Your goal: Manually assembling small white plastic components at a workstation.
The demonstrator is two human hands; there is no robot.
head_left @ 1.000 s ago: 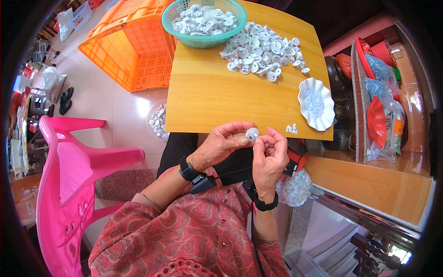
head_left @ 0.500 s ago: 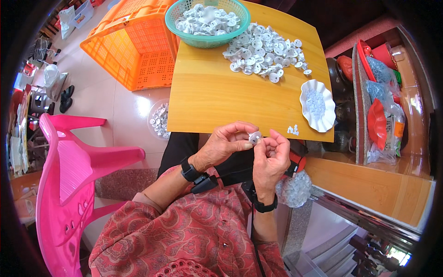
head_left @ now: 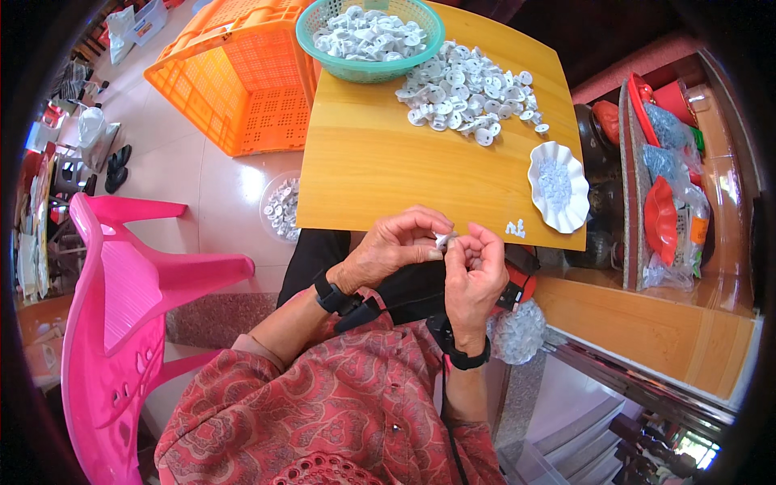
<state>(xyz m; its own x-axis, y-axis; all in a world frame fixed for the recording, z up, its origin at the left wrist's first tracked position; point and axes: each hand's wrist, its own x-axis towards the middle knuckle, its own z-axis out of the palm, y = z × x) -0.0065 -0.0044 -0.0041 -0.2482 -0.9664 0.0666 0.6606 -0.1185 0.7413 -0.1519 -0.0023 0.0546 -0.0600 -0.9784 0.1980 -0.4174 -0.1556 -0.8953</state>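
Two hands meet at the near edge of the bench (head_left: pixel 388 170), right over the lap. The left hand (head_left: pixel 396 250) comes in from eight o'clock, fingers curled, its grip pinched narrow on a small white plastic piece (head_left: pixel 443 239). The right hand (head_left: pixel 475 279) rises from six o'clock and closes on the same piece from the other side, fingertips touching it. The piece is so small and so covered by fingers that its shape is hard to make out; it looks like one of the white discs.

Up at twelve o'clock from the hands, a heap of white discs (head_left: pixel 469 97) lies loose on the wood, and just beyond it at eleven o'clock sits a green basket (head_left: pixel 323 48) filled with more. At two o'clock, a white scalloped dish (head_left: pixel 537 158) rests near the bench's right edge, with a few tiny white bits (head_left: pixel 515 229) just beside it, close to the right hand. Off the bench at ten o'clock stands an orange crate (head_left: pixel 234 89) on the floor, and a pink plastic chair (head_left: pixel 121 323) sits at eight o'clock.
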